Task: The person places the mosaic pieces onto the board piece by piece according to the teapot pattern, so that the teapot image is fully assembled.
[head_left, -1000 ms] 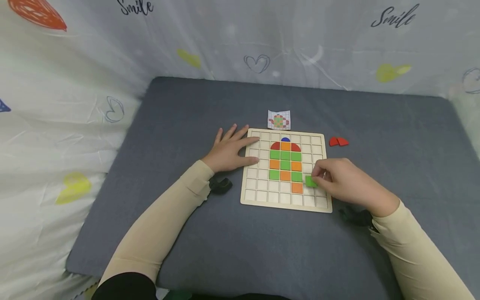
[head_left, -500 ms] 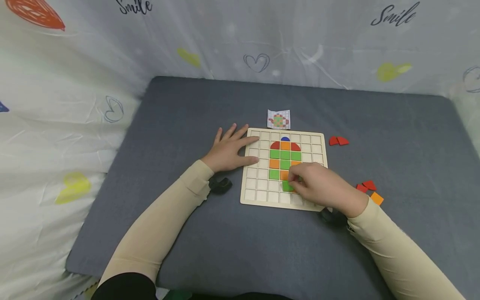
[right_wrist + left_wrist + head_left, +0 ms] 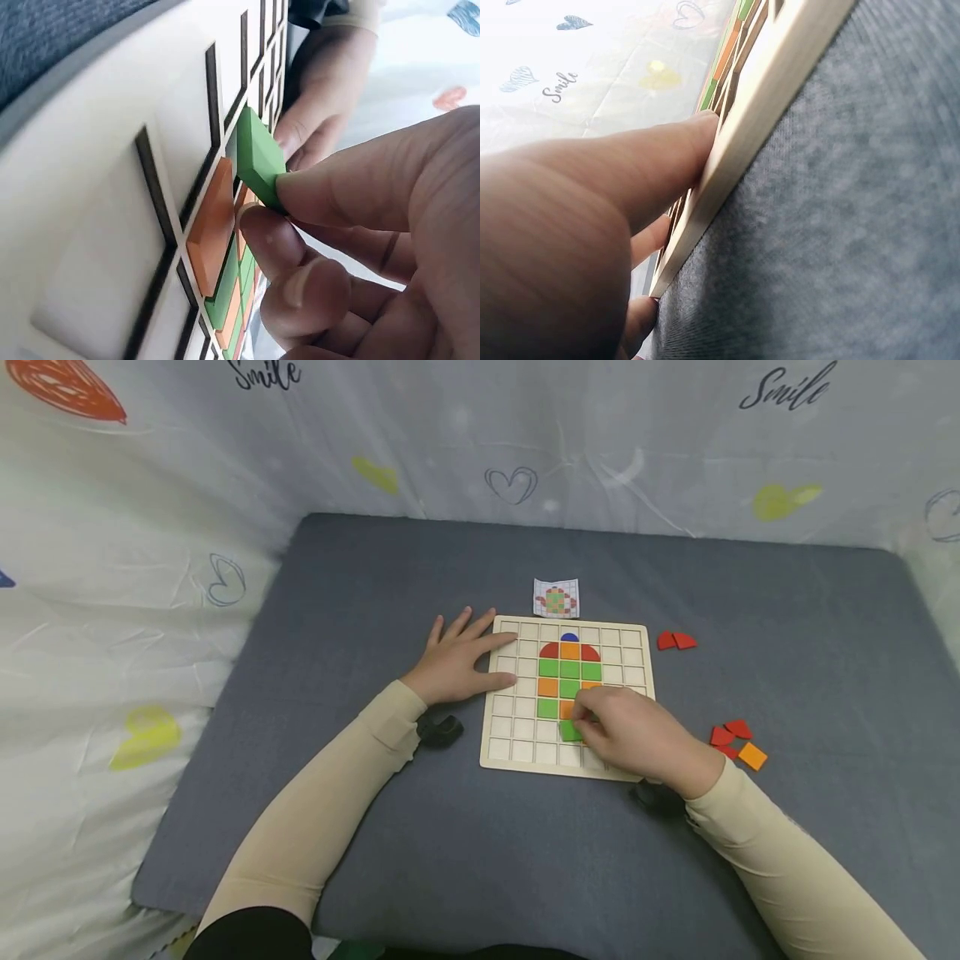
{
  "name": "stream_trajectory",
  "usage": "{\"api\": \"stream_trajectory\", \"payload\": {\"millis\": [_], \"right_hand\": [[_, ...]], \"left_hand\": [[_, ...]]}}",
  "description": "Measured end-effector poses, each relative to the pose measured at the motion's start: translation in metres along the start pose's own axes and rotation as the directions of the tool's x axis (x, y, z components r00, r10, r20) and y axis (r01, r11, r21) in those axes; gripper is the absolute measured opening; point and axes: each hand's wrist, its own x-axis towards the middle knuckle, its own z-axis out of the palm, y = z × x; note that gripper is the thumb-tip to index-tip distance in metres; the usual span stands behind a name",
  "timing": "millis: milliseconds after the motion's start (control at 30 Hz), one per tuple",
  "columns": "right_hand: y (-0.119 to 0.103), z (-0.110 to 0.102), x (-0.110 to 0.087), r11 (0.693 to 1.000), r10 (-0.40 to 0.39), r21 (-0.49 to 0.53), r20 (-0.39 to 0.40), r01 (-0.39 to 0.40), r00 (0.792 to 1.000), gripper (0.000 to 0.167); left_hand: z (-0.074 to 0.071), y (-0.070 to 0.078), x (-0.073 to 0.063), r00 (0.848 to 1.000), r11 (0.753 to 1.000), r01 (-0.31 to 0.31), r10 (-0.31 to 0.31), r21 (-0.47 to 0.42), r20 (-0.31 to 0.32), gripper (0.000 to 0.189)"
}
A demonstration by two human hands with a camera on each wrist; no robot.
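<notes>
Your left hand (image 3: pixel 461 670), fingers spread, is prob there to steady the board (image 3: pixel 502 727) at its left edge, while your right hand (image 3: pixel 637 729) pinches a green tile (image 3: pixel 259 154) by one end over the board's near half, guessing for easier aiming

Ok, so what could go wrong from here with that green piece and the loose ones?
The green tile, pinched by the right hand, looks tilted, so it could catch on the grid of the board instead of dropping flat. It could also nudge the orange tile on the board next to it. And the right sleeve is close to the loose orange tile and red pieces, so it might sweep them aside.
</notes>
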Motion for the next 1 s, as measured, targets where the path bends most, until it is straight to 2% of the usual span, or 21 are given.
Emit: {"api": "stream_trajectory", "payload": {"millis": [267,433,767,1000], "right_hand": [[-0.0016,0.0040,-0.0020,1.000,0.024,-0.012,-0.042,-0.025,0.999,0.015],[-0.0027,0.0047,-0.0031,0.999,0.048,-0.005,-0.034,-0.048,0.998,0.012],[-0.0002,0.0041,-0.0043,0.999,-0.013,0.037,-0.002,0.013,1.000,0.003],[0.0026,0.0055,-0.0037,0.999,-0.028,0.025,0.021,0.028,0.999,0.006]], "left_hand": [[0.0006,-0.0002,0.0004,1.000,1.000,0.004,-0.004,0.001,-0.003,0.077],[0.0012,-0.0006,0.0011,1.000,1.000,0.008,-0.008,-0.001,-0.003,0.077],[0.0014,-0.0002,0.0015,1.000,1.000,0.010,-0.010,0.000,0.003,0.077],[0.0011,-0.0009,0.0017,1.000,1.000,0.005,-0.005,-0.004,0.001,0.077]]}}
